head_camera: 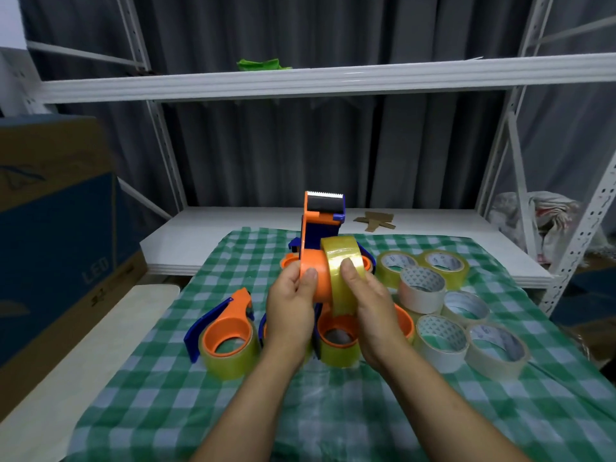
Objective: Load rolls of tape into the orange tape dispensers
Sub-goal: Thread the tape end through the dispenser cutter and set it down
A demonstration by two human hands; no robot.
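Bare forearms reach out over the green-checked cloth (233, 411) covering the tabletop. The left hand (290, 311) grips the orange hub of a raised tape dispenser (320, 225), thumb laid across the hub's curve, with the toothed blade end pointing up. The right hand (370, 315) is wrapped round a yellowish tape roll (340, 261), thumb on its outer face, holding it edge-on at the hub's open end. It looks partly slid on, though I can't be sure. A loaded dispenser (338, 341) lies flat beneath the hands and a second loaded dispenser (226, 335) sits to their left. Spare rolls (433, 311) cluster at the right, touching one another.
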